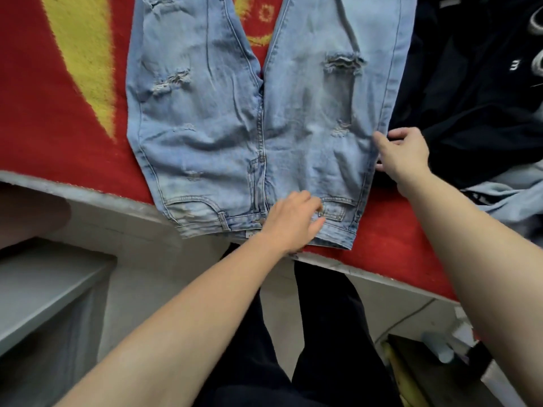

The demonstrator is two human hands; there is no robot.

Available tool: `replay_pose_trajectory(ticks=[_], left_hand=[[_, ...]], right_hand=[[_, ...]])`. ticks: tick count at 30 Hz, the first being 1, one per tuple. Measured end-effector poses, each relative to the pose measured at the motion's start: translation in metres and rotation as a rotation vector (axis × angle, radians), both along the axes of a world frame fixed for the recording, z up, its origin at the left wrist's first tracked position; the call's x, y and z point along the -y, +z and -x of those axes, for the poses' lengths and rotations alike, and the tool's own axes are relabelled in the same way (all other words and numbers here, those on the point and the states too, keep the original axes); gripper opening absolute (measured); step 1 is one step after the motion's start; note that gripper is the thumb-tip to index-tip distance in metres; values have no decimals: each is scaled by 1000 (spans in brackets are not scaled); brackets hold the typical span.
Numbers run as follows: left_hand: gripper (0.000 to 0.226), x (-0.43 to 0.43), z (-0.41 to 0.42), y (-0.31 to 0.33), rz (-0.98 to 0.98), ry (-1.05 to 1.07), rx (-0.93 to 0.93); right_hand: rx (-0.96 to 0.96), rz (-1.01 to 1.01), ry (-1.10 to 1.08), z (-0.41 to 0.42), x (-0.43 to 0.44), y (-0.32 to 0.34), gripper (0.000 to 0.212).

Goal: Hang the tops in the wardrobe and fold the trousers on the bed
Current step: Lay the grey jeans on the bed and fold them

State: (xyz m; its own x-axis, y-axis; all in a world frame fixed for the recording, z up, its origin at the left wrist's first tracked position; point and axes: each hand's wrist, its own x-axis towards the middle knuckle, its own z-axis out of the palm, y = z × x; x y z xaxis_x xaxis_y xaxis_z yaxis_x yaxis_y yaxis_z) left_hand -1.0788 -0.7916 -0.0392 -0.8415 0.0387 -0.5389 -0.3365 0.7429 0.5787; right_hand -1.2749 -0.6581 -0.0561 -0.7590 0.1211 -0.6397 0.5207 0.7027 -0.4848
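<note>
The ripped light-blue jeans (205,127) are lying flat, front side up, on a red and yellow blanket (44,113) covering the bed. Their waistband is sitting at the near edge and both legs are running away from the person. The right hand (402,151) is gripping the outer side seam at hip height, with the thumb lying on top of the denim and the fingers curling round the edge beneath it. Just beyond that grip, on the side away from the jeans, a heap of dark garments (470,98) is lying on the blanket. Nearer the person than the grip, a second piece of pale denim (505,198) is showing. Toward the waistband from the grip, the left hand (293,221) is resting on the denim by the small front pocket, its fingers bending. Whether it is pinching the cloth or only pressing it cannot be told.
</note>
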Motion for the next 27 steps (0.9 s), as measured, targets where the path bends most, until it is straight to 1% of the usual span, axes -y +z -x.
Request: replay_pose_trajectory(ticks=[2, 5, 7, 8, 9, 11, 13, 15, 16, 18, 20, 21, 23, 25, 27], left_hand=[[45, -37, 1, -6, 82, 29, 131], [67, -78, 9, -11, 288, 179, 207], [73, -98, 15, -11, 420, 183, 244], [68, -105, 18, -12, 462, 185, 260], [58, -110, 21, -12, 476, 219, 271], [36, -112, 25, -9, 450, 328, 283], [27, -104, 26, -5, 372, 409, 281], [18, -88, 24, 4, 227, 484, 297], [16, -78, 23, 10, 149, 508, 316], [23, -57, 18, 22, 4, 531, 348], [30, -36, 14, 35, -206, 617, 322], [28, -25, 12, 41, -300, 700, 286], [28, 2, 2, 51, -415, 911, 189], [38, 30, -13, 54, -495, 1120, 108], [47, 57, -32, 57, -560, 1288, 58]], right_hand=[[47, 62, 6, 6, -10, -2, 25], [55, 67, 47, 15, -25, -6, 18], [46, 75, 72, 17, -31, -8, 18], [41, 81, 78, 17, -32, -9, 19], [38, 82, 82, 17, -32, -9, 19], [61, 86, 81, 17, -31, -7, 19], [162, 105, 59, 17, -31, 0, 21], [263, 131, 46, 18, -31, 9, 29], [264, 142, 45, 19, -29, 13, 30], [150, 155, 58, 17, -17, 25, 27], [-21, 142, 97, 13, 6, 40, 29], [-77, 154, 98, 10, 20, 47, 29], [-138, 204, 88, 2, 52, 59, 26], [-213, 217, 131, -10, 90, 69, 25], [-315, 230, 256, -26, 132, 77, 24]])
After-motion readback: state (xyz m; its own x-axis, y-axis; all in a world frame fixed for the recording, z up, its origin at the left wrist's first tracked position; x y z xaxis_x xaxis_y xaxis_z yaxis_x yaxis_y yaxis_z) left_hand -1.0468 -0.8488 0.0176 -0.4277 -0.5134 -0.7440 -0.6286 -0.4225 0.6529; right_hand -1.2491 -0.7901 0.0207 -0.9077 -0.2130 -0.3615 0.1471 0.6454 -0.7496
